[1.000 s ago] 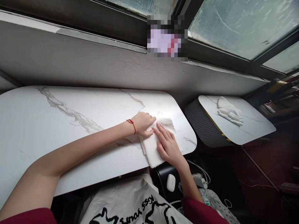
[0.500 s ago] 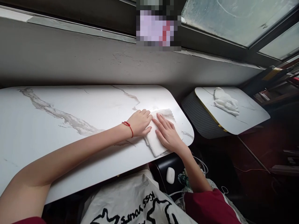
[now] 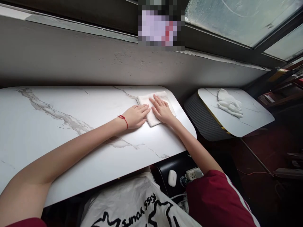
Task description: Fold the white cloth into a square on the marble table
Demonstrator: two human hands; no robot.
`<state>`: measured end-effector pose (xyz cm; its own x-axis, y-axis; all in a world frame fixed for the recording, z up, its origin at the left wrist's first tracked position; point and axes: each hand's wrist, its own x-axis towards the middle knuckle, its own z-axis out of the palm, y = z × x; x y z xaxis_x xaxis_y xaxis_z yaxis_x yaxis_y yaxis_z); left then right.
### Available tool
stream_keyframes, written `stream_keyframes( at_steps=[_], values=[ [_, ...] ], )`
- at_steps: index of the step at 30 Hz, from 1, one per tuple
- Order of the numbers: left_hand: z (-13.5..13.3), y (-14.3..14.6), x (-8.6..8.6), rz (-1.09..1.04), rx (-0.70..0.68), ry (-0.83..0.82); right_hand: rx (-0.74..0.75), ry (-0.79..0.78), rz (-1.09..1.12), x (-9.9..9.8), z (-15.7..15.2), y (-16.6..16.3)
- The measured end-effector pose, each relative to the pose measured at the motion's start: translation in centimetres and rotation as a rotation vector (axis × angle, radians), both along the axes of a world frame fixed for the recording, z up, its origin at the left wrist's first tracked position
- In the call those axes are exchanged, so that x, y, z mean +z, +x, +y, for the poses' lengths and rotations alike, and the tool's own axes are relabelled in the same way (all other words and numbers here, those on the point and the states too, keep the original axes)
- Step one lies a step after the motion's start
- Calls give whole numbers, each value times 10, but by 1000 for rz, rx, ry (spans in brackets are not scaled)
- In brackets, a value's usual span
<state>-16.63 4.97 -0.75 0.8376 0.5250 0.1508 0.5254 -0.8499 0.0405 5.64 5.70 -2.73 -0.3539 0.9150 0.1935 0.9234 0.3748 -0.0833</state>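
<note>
A folded white cloth (image 3: 155,119) lies flat on the white marble-patterned tabletop (image 3: 94,167), near its rounded right end. My right hand (image 3: 161,110) rests on top of the cloth, palm down with the fingers stretched out. At the cloth's left edge, my left hand (image 3: 136,116) lies flat, its fingertips touching the cloth and the rest over the tabletop. A red string bracelet (image 3: 123,117) circles my left wrist. Neither hand is wrapped round anything.
A smaller marble-topped cabinet (image 3: 251,119) stands to the right, with a crumpled white cloth (image 3: 229,105) on it. A grey wall (image 3: 90,56) runs behind the table. Below the front edge are a white earbud-like case (image 3: 172,178) and a power strip (image 3: 194,173).
The cloth has slid away from me, toward the wall, with my right hand on it. My left hand has shifted slightly left and away, its fingers now straighter.
</note>
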Motion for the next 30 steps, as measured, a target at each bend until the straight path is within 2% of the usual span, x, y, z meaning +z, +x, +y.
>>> stream_keyframes(
  at_steps=[5,14,21,26,30],
  values=[
    [25,-13,0,13,49,-24,11,32,2,-4,37,-9],
    [47,-10,3,35,175,-24,57,67,45,-11,88,-18],
    [68,8,20,33,248,-88,23,85,79,-9,99,-21],
    [66,22,27,59,286,-86,31,78,46,-8,96,-19],
    [61,26,27,53,245,-107,50,85,35,-7,91,-9]
  ],
)
